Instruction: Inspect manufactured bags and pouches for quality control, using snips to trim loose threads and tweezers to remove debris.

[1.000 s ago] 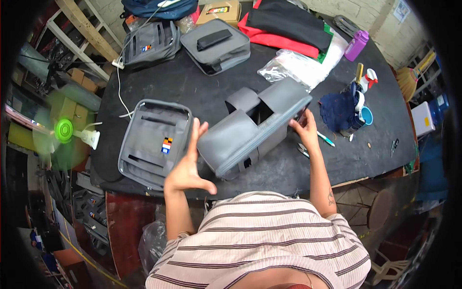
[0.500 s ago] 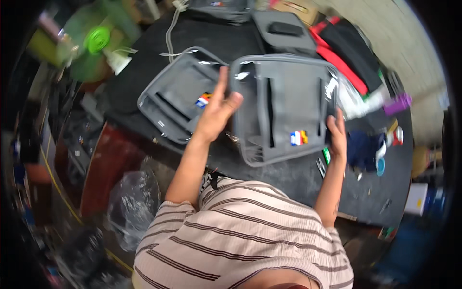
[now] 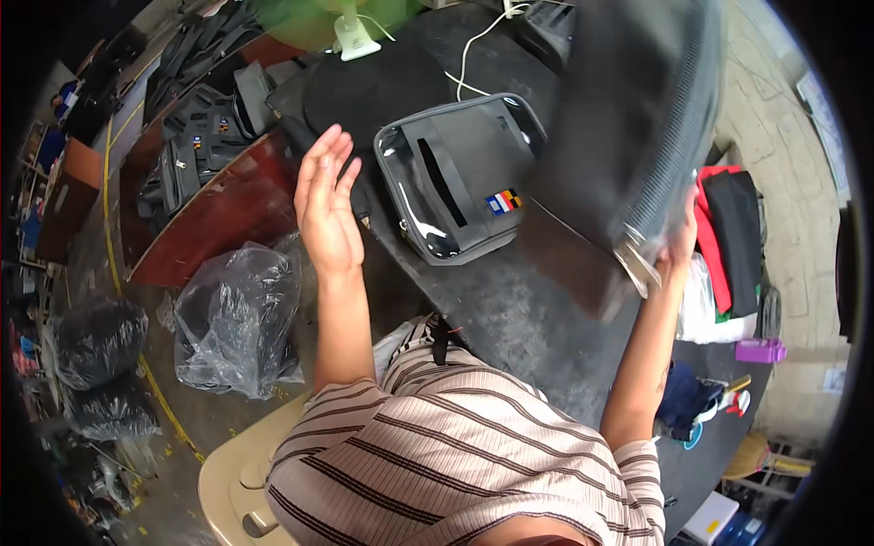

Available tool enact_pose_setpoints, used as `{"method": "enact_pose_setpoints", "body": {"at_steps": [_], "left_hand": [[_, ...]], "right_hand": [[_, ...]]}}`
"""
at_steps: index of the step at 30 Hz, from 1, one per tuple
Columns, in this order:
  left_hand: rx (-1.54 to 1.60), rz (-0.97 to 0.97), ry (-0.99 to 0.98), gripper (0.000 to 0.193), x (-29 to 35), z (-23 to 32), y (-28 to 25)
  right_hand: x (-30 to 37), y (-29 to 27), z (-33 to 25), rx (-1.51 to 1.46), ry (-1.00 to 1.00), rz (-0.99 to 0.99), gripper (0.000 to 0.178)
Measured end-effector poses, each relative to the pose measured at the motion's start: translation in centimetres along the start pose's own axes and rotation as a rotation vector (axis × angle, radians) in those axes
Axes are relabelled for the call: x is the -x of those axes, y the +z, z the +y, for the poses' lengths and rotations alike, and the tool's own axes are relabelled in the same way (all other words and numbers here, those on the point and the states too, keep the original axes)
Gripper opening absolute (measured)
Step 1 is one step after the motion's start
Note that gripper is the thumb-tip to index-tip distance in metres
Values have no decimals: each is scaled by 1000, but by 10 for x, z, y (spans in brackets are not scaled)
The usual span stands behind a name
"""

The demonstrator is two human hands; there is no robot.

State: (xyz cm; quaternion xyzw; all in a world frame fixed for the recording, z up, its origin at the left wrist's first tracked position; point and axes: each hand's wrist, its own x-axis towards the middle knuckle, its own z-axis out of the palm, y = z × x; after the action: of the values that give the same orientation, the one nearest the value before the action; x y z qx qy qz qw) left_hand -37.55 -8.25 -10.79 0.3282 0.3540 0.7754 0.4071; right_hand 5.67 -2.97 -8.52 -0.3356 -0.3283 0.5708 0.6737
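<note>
My right hand (image 3: 678, 244) grips the edge of a dark grey bag (image 3: 610, 164), lifted and tilted over the table and blurred by motion. Most of its fingers are hidden behind the bag. My left hand (image 3: 330, 205) is raised off the table's left edge, palm up, fingers stretched out and holding nothing. Between the two hands, another grey bag (image 3: 437, 136) lies flat on the black table (image 3: 519, 318). It has glossy clear corners, a dark slot and a small multicoloured patch. The lifted bag covers part of its right side.
A green fan (image 3: 355, 41) and white cord stand at the far side. Red and black folded cloth (image 3: 733, 241), a purple bottle (image 3: 760, 350) and dark blue cloth (image 3: 683, 400) lie right. At left are a reddish-brown bin (image 3: 214, 214) with grey bags and a clear plastic bag (image 3: 238, 318).
The bag that was between both hands is now raised and turned on its side in my right hand. My left hand has moved left, away from it. The view has turned left.
</note>
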Motion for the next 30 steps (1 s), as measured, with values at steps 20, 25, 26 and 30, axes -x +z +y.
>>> {"method": "enact_pose_setpoints", "body": {"at_steps": [20,25,26,30], "left_hand": [[-10,393,-434,59,56,79,-147],[-25,689,-222,68,98,134,-196],[-20,710,-206,71,101,138,-205],[-76,663,-71,86,89,170,-228]], "right_hand": [[131,181,112,782,544,-543,98],[153,242,151,481,731,-742,70],[149,254,156,481,748,-773,71],[120,317,181,408,816,-875,79]]}}
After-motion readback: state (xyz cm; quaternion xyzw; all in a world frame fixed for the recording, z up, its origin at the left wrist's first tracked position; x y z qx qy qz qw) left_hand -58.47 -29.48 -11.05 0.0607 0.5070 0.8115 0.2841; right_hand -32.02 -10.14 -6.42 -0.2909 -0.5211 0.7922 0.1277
